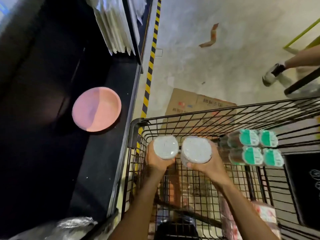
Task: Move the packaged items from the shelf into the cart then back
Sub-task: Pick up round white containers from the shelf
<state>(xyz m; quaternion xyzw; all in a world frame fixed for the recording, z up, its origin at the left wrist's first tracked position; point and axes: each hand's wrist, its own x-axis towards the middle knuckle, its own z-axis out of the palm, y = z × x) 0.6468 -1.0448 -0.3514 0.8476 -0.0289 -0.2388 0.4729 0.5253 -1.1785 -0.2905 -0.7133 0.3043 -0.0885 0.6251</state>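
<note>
Grips (180, 154) beside green-capped packs (254, 148).

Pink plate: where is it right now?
In the head view, the pink plate lies on the dark shelf at left, just beyond the cart corner, below the white packets.

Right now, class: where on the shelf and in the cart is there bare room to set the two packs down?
Shelf: bare dark surface all round the pink plate. Cart: open wire floor beneath both hands, left hand and right hand. Crowded at the right wall, by the green-labelled packs.
</note>
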